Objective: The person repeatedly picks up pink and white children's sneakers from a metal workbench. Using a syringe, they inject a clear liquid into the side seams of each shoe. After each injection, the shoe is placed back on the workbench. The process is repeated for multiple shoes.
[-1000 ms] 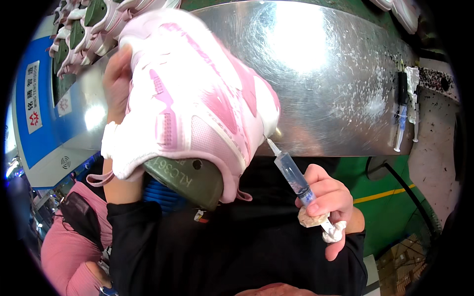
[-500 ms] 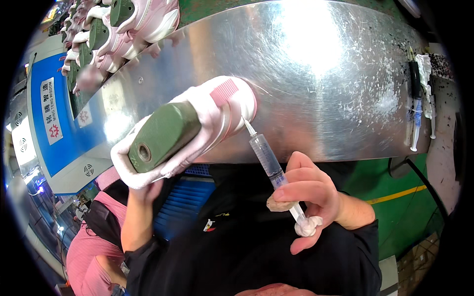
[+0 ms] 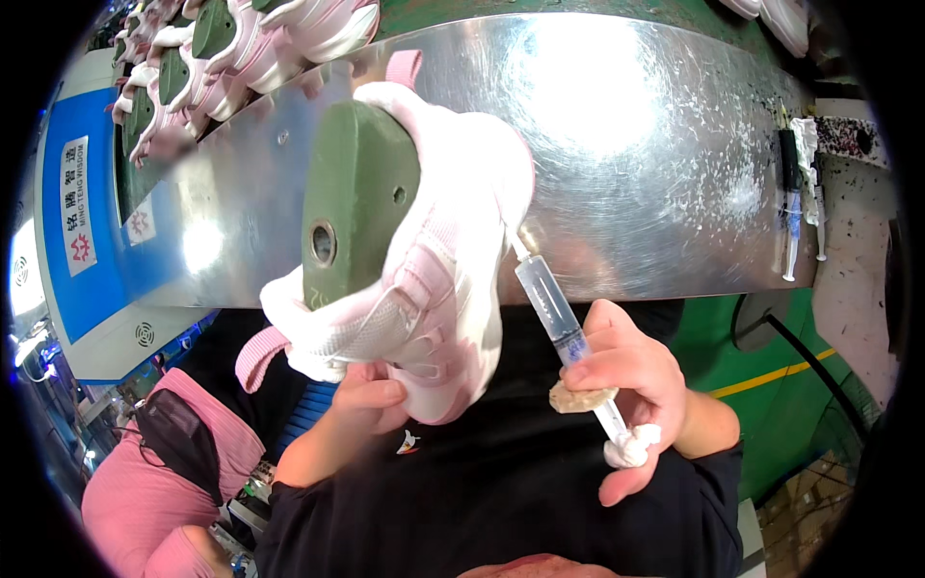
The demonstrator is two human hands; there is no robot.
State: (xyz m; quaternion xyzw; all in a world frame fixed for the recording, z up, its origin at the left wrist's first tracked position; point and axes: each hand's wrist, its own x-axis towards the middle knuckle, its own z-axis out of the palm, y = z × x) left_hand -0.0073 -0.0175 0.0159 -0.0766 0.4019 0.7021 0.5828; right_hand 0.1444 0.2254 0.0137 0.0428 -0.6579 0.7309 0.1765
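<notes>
A white and pink sneaker (image 3: pixel 438 289) with a green shoe last (image 3: pixel 361 202) inside is gripped at its lower end by my left hand (image 3: pixel 371 400). The shoe stands raised and turned on its side, over the near edge of the metal table. In my right hand (image 3: pixel 626 376) is a clear syringe (image 3: pixel 551 303), its tip at the edge of the shoe's sole. Whether the tip touches the sole, I cannot tell. Around the barrel's lower end sits a beige disc (image 3: pixel 581 397), and white wadding (image 3: pixel 632 446) covers the plunger end by my thumb.
Sneakers with green lasts (image 3: pixel 231 48) crowd the far left of the metal table (image 3: pixel 674 212). At its right end lie syringes (image 3: pixel 792 212), one with blue liquid. A blue and white machine panel (image 3: pixel 96 222) stands left. Another person in pink (image 3: pixel 145 472) is at lower left.
My left hand has turned the sneaker more upright and brought it nearer and right. The syringe tip has shifted slightly right and down along with my right hand.
</notes>
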